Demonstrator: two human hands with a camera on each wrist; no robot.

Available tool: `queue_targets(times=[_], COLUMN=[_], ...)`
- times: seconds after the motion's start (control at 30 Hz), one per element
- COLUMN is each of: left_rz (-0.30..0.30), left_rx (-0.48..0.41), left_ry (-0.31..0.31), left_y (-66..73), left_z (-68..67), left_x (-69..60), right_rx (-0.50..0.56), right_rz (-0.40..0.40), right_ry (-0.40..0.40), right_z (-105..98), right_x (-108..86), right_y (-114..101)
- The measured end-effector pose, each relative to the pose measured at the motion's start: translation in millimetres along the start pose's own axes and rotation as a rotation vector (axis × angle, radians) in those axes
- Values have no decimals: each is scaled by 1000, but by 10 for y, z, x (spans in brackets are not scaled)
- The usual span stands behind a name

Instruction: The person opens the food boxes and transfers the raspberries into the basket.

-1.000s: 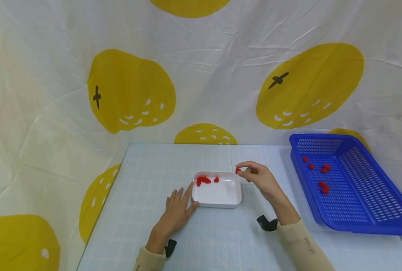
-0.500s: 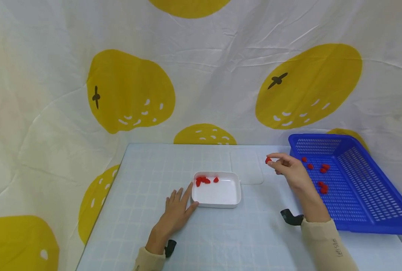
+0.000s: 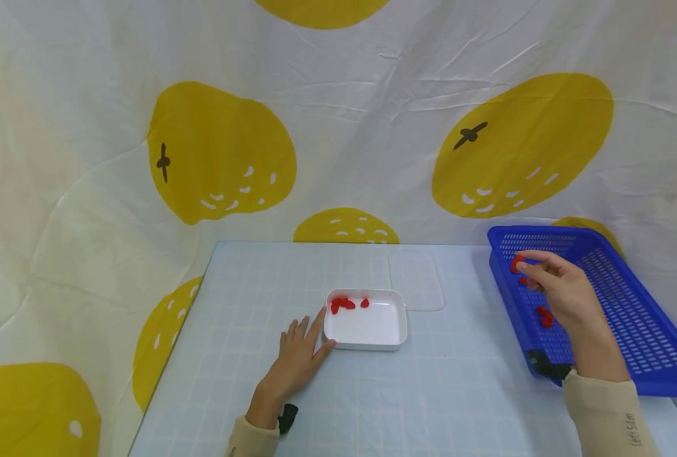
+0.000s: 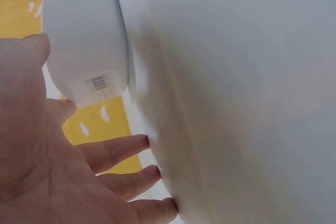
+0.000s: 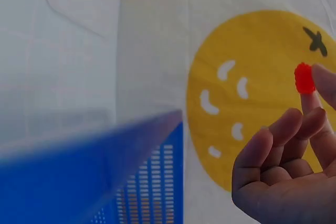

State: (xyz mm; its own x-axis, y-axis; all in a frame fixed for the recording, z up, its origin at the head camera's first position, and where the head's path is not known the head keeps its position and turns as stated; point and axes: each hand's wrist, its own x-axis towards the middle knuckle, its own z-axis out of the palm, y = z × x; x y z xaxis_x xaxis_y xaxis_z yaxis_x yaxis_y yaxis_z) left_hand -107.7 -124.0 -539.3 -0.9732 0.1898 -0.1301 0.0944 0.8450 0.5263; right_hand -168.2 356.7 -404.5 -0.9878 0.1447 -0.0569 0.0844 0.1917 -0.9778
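Head view: left hand (image 3: 295, 362) spread on the table (image 3: 258, 273), thumb and forefinger at the left side of the white tray (image 3: 367, 330). Berry cluster (image 3: 342, 303) in the tray's far left corner, single berry (image 3: 365, 303) just apart. Clear panel (image 3: 418, 282) beside the tray. Right hand (image 3: 569, 292), well apart from the left, pinches a held berry (image 3: 517, 260) over the blue basket (image 3: 658, 382); basket berries (image 3: 545, 317) lie below, some possibly hidden. Work judged partway: berries in both containers, much of the tray floor bare.

Left wrist view: fingers apart, gripping nothing; barcode label (image 4: 98, 83) on the tray wall.

Right wrist view: held berry clamped between thumb and forefinger, other fingers curled. Basket wall blurred, contents unseen; remaining count can't be told here.
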Motion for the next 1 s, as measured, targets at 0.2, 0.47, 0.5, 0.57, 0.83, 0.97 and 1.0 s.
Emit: queue_targets(times=[0.2, 0.47, 0.5, 0.57, 0.83, 0.97, 1.0], left_rz=[14, -5, -4, -1, -3, -7, -7], left_rx=[10, 14, 16, 18, 10, 13, 11], left_ry=[17, 2, 1, 2, 8, 6, 6], left_y=[-6, -7, -8, -7, -3, 1, 5], left_z=[15, 4, 5, 9, 6, 1, -3], left_x=[-5, -14, -12, -7, -12, -11, -13], right_rx=[82, 127, 129, 137, 48, 22, 20], right_rz=[80, 181, 189, 214, 252, 250, 250], right_ry=[7, -29, -42, -61, -85, -55, -42], right_z=[-356, -588, -605, -630, -654, -641, -635], right_x=[109, 394, 418, 454, 498, 505, 503], right_y=[45, 371, 412, 478, 568, 564, 557])
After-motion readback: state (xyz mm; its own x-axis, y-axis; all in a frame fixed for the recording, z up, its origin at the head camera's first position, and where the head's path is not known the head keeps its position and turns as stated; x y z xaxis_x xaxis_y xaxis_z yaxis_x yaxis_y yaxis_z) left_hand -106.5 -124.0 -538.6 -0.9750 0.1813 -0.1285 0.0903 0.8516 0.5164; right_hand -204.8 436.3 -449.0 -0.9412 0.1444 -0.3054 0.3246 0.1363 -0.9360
